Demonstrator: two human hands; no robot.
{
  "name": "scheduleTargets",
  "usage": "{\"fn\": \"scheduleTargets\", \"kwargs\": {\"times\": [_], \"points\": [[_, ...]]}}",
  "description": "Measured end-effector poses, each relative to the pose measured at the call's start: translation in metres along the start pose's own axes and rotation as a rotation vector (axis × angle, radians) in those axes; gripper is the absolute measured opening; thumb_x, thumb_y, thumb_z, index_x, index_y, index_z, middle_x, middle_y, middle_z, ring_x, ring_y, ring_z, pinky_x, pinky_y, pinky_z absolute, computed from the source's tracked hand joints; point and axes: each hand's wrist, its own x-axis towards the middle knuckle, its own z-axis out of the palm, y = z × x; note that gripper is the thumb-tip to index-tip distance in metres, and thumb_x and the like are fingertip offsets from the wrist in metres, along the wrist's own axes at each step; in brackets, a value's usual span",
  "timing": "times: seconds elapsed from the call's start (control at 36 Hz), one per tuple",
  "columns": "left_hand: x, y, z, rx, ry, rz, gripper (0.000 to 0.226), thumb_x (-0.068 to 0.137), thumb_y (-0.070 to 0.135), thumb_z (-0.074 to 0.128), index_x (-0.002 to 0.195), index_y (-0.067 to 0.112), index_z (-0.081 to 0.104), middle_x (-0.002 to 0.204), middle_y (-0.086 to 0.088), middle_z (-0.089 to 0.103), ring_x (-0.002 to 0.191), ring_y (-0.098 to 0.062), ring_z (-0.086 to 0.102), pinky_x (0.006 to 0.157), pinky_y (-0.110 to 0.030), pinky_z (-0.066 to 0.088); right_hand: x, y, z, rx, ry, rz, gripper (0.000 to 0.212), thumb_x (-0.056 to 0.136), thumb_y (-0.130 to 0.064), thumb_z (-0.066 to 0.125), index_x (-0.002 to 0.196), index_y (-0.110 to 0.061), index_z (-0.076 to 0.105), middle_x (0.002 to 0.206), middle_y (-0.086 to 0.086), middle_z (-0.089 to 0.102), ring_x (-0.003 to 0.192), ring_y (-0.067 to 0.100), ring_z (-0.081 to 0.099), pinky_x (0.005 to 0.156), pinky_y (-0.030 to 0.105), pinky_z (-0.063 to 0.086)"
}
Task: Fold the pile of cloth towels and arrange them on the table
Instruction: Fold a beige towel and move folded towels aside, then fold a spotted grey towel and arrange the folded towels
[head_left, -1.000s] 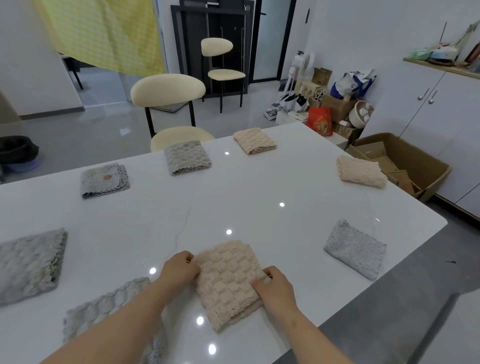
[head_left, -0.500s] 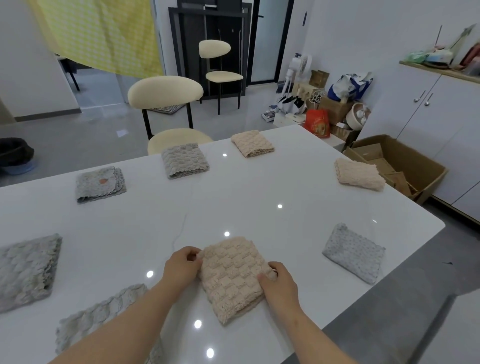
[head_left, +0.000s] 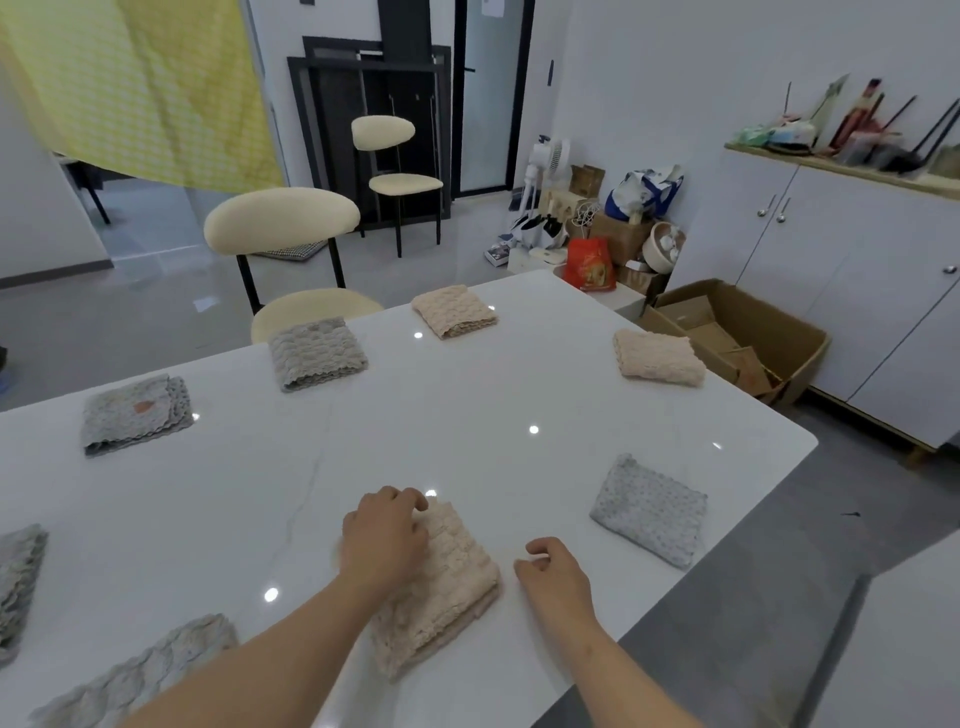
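A folded beige towel lies near the front edge of the white table. My left hand rests on top of its left part, fingers loosely bent over the far corner. Just right of the towel, my right hand hovers with loosely curled fingers and holds nothing. Other folded towels lie spread around the table: grey ones at the right, far middle, far left, left edge and near left; beige ones at the far middle and far right.
A cream chair stands at the table's far side, a second chair behind it. An open cardboard box and clutter sit on the floor to the right, beside white cabinets. The table's right edge drops to grey floor.
My right hand has let go of the beige towel and moved off to its right. My left hand has slid from the towel's left edge onto its top. The view has shifted left.
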Motion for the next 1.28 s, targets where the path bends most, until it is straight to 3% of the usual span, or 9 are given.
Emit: {"fn": "scheduleTargets", "kwargs": {"times": [0.22, 0.53, 0.67, 0.75, 0.89, 0.97, 1.08, 1.17, 1.28], "points": [[-0.004, 0.055, 0.023, -0.006, -0.136, 0.167, 0.033, 0.092, 0.020, 0.041, 0.122, 0.023, 0.052, 0.121, 0.002, 0.054, 0.114, -0.017, 0.047, 0.091, -0.027, 0.039, 0.001, 0.020, -0.043, 0.011, 0.053, 0.016, 0.025, 0.092, -0.016, 0.047, 0.117, -0.016, 0.050, 0.088, -0.008, 0.049, 0.072, -0.001, 0.046, 0.055, 0.010, 0.033], [-0.013, 0.111, 0.047, -0.063, -0.190, 0.232, 0.032, 0.093, 0.019, 0.041, 0.122, 0.021, 0.053, 0.121, 0.001, 0.055, 0.113, -0.016, 0.049, 0.092, -0.025, 0.040, 0.009, 0.050, -0.091, 0.048, 0.130, 0.036, 0.019, 0.091, -0.012, 0.048, 0.109, -0.017, 0.052, 0.085, -0.009, 0.049, 0.071, -0.001, 0.046, 0.055, 0.011, 0.033], [0.002, 0.137, 0.054, -0.153, -0.263, 0.199, 0.031, 0.093, 0.016, 0.043, 0.122, 0.018, 0.054, 0.121, -0.002, 0.055, 0.111, -0.016, 0.052, 0.087, -0.020, 0.037, 0.020, 0.058, -0.113, 0.067, 0.185, 0.040, 0.022, 0.089, -0.010, 0.048, 0.110, -0.014, 0.053, 0.084, -0.007, 0.052, 0.072, 0.006, 0.050, 0.058, 0.017, 0.037], [0.013, 0.153, 0.059, -0.196, -0.301, 0.177, 0.033, 0.092, 0.015, 0.043, 0.124, 0.016, 0.053, 0.124, -0.004, 0.054, 0.112, -0.017, 0.053, 0.088, -0.020, 0.037, 0.029, 0.061, -0.128, 0.064, 0.211, 0.038, 0.026, 0.089, -0.008, 0.048, 0.115, -0.013, 0.054, 0.100, -0.002, 0.055, 0.085, 0.010, 0.051, 0.061, 0.014, 0.037], [0.040, 0.180, 0.074, -0.234, -0.375, 0.132, 0.036, 0.092, 0.016, 0.045, 0.127, 0.015, 0.047, 0.125, -0.006, 0.053, 0.111, -0.019, 0.052, 0.089, -0.025, 0.040, 0.060, 0.065, -0.151, -0.008, 0.221, 0.053, 0.029, 0.088, -0.009, 0.051, 0.117, -0.010, 0.054, 0.123, 0.007, 0.051, 0.098, 0.012, 0.048, 0.079, 0.020, 0.036], [0.060, 0.197, 0.084, -0.284, -0.384, 0.079, 0.043, 0.091, 0.016, 0.047, 0.133, 0.013, 0.040, 0.110, -0.003, 0.053, 0.095, -0.016, 0.052, 0.080, -0.023, 0.040, 0.080, 0.067, -0.165, -0.073, 0.177, 0.079, 0.035, 0.088, -0.011, 0.051, 0.124, -0.011, 0.049, 0.127, 0.007, 0.046, 0.098, 0.012, 0.046, 0.080, 0.018, 0.035], [0.087, 0.221, 0.095, -0.391, -0.381, 0.005, 0.053, 0.089, 0.022, 0.054, 0.137, 0.011, 0.033, 0.098, 0.002, 0.051, 0.090, -0.016, 0.051, 0.077, -0.022, 0.040, 0.108, 0.065, -0.182, -0.146, 0.123, 0.072, 0.039, 0.088, -0.014, 0.051, 0.127, -0.013, 0.047, 0.128, 0.005, 0.046, 0.100, 0.013, 0.049, 0.080, 0.010, 0.038], [0.107, 0.233, 0.101, -0.464, -0.421, -0.049, 0.053, 0.088, 0.025, 0.056, 0.134, 0.010, 0.035, 0.093, 0.002, 0.049, 0.086, -0.015, 0.049, 0.074, -0.023, 0.039, 0.126, 0.059, -0.190, -0.182, 0.071, 0.071, 0.040, 0.088, -0.019, 0.052, 0.128, -0.016, 0.047, 0.130, 0.001, 0.047, 0.115, 0.015, 0.048, 0.098, 0.023, 0.038], [0.132, 0.237, 0.106, -0.489, -0.464, -0.132, 0.033, 0.085, 0.025, 0.060, 0.113, 0.015, 0.046, 0.103, -0.003, 0.054, 0.093, -0.019, 0.053, 0.080, -0.028, 0.044, 0.147, 0.053, -0.200, -0.170, 0.030, 0.063, 0.041, 0.088, -0.020, 0.053, 0.128, -0.019, 0.046, 0.131, -0.001, 0.045, 0.118, 0.013, 0.046, 0.102, 0.024, 0.037]]}}
